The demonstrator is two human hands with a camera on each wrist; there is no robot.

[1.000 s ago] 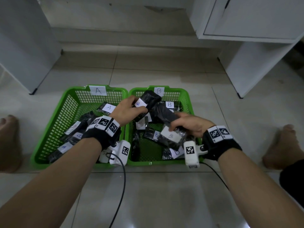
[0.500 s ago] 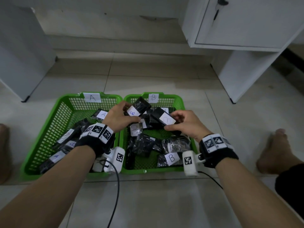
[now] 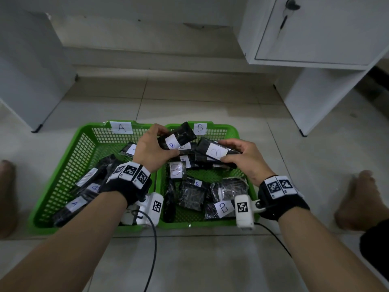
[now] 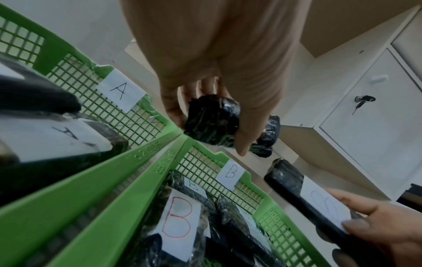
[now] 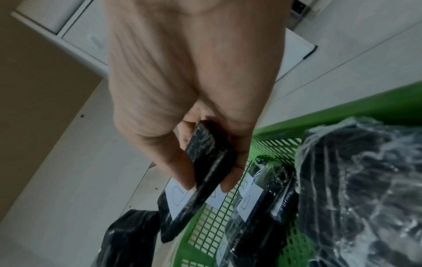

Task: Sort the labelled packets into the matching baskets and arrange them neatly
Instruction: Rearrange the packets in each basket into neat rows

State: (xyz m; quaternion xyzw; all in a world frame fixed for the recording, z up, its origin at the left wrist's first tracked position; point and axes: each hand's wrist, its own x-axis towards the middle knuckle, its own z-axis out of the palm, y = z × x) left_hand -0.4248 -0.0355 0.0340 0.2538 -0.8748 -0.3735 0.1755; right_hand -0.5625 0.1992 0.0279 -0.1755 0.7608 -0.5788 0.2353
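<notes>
1. The left hand (image 3: 150,147) grasps a black plastic-wrapped packet with a white "B" label (image 3: 177,138), held above the far left corner of the green plastic mesh basket marked "B" (image 3: 233,133).
2. The right hand (image 3: 245,158) grasps a second black wrapped packet with a white "B" label (image 3: 216,152), above the same basket.
3. More black labelled packets (image 3: 192,193) lie untidy inside it.

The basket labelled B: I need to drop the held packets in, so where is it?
In the head view, basket B sits on the floor right of basket A, their sides touching, under both hands.
</notes>
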